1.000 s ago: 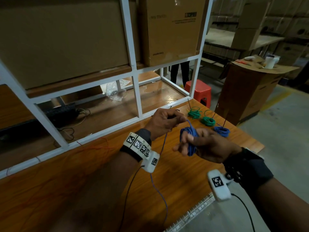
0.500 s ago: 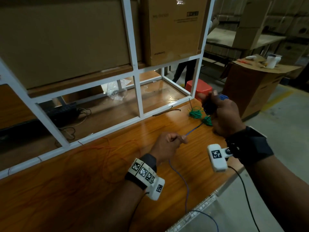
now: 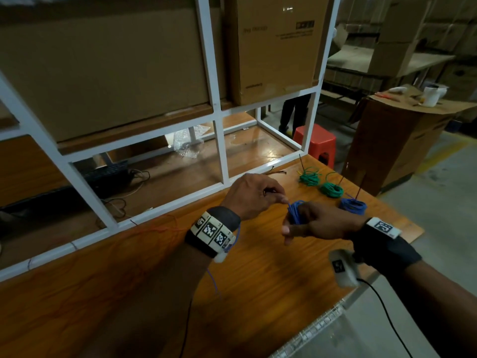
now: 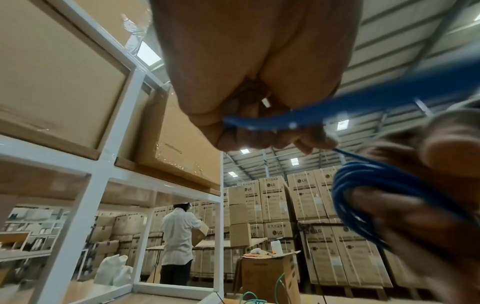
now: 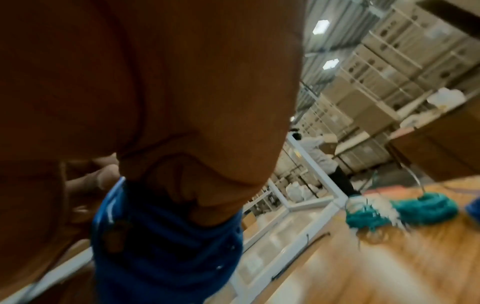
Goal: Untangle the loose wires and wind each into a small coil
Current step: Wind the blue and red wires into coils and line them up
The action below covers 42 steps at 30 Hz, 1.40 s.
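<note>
A blue wire coil is wound round the fingers of my right hand, which holds it above the wooden table. My left hand pinches the blue wire's free strand just left of the coil. The strand's tail trails down past my left wrist. In the left wrist view the coil wraps the right fingers. The right wrist view shows the coil under my palm. Two green coils and one blue coil lie on the table's far right corner.
A thin orange wire lies loose on the table to the left. A white metal frame with cardboard boxes stands behind the table. A red stool and a tall carton stand beyond the table's right edge.
My right hand came back down and left from beside the finished coils to meet my left hand. My left hand rose from the table, and the strand between them became short.
</note>
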Available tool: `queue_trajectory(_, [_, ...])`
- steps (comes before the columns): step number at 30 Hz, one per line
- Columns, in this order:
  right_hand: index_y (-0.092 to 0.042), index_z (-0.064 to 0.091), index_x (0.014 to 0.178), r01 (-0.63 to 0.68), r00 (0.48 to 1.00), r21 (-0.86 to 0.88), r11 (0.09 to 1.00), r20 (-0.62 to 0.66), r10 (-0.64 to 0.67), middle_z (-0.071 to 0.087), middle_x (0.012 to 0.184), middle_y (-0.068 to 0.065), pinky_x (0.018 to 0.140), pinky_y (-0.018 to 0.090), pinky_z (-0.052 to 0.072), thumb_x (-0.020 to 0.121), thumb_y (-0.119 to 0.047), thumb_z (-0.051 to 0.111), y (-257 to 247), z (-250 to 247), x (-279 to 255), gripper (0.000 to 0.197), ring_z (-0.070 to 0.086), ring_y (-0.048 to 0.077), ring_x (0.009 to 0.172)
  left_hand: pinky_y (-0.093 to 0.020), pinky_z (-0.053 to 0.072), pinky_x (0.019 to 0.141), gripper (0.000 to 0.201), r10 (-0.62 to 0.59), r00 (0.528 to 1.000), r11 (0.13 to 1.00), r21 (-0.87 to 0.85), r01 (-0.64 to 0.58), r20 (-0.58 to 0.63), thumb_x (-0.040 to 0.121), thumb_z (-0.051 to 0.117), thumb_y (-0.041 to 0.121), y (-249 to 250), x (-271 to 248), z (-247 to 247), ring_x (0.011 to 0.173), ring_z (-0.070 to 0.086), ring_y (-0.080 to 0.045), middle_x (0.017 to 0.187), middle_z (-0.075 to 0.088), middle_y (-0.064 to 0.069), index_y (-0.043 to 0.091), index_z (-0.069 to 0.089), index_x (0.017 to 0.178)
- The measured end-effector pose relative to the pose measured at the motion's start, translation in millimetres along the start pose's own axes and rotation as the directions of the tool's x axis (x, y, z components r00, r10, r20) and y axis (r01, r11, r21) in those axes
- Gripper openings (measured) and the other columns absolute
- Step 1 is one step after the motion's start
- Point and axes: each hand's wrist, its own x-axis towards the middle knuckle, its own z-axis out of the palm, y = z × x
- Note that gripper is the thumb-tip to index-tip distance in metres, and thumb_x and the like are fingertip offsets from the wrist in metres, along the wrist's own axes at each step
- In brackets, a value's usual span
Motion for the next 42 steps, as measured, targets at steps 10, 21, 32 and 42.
queue_trajectory(10, [0.005, 0.06, 0.114, 0.288, 0.845, 0.935, 0.206, -0.147, -0.515, 0.072, 0.109, 0.025, 0.099, 0.038, 0.055, 0.098, -0.015, 0.068, -15, -9, -3, 0.027, 0.068, 0.034, 0.115, -0.038, 0.049, 0.053, 0.017, -0.149, 0.988, 0.715, -0.694, 0.086, -0.032, 0.09, 0.072, 0.018, 0, 8, 13, 0.063, 0.057, -0.029, 0.08, 0.065, -0.03, 0.01, 0.076, 0.103])
queue_trajectory(21, [-0.008, 0.062, 0.116, 0.59, 0.742, 0.618, 0.519, -0.669, -0.046, 0.074, 0.119, 0.014, 0.099, 0.034, 0.051, 0.103, -0.025, 0.049, -18, -17, 7, 0.025, 0.068, 0.024, 0.118, -0.028, 0.047, 0.05, 0.033, -0.321, 0.928, 0.475, -0.816, 0.331, 0.189, 0.099, 0.062, 0.014, 27, -23, 49, 0.053, 0.053, -0.017, 0.077, 0.069, -0.013, 0.006, 0.061, 0.13])
queue_trajectory(32, [-0.012, 0.075, 0.088, 0.012, 0.955, 0.03, 0.999, -0.298, -0.003, 0.072, 0.078, 0.007, 0.065, 0.038, 0.046, 0.097, -0.073, 0.039, 10, -10, 6, 0.072, 0.056, 0.021, 0.066, -0.03, 0.056, 0.074, 0.023, -0.159, 0.954, 0.862, -0.436, 0.259, 0.254, 0.095, 0.062, 0.003, 13, -25, 8, 0.086, 0.069, -0.008, 0.099, 0.077, 0.0, 0.016, 0.072, 0.11])
queue_trajectory(42, [0.001, 0.072, 0.09, 0.042, 0.959, 0.569, 0.821, 0.208, -0.192, 0.077, 0.084, 0.014, 0.095, 0.045, 0.057, 0.096, -0.038, 0.071, 14, 11, -9, 0.039, 0.072, 0.033, 0.105, -0.041, 0.062, 0.076, 0.018, -0.061, 0.985, 0.88, -0.457, 0.129, 0.159, 0.083, 0.081, 0.009, 4, -14, 6, 0.079, 0.073, -0.022, 0.087, 0.076, -0.008, 0.007, 0.077, 0.1])
